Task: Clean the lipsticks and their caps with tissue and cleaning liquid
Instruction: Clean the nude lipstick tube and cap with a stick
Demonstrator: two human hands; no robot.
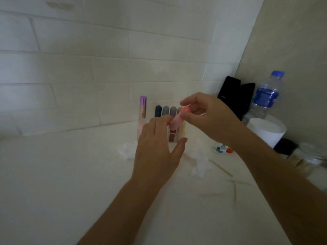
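White brick-pattern wall [109,68] behind the hands, plain beige wall [292,41] to their right, meeting in a corner. White counter [62,183] under them. Light dim, flat, slightly blurred.

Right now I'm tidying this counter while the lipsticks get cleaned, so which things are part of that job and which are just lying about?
Part of the job:
pink lipstick, held by left hand and right hand
row of lipsticks
purple tube
tissues
small bottle, possibly the cleaning liquid

Lying about:
water bottle
white tub
black case
wooden sticks
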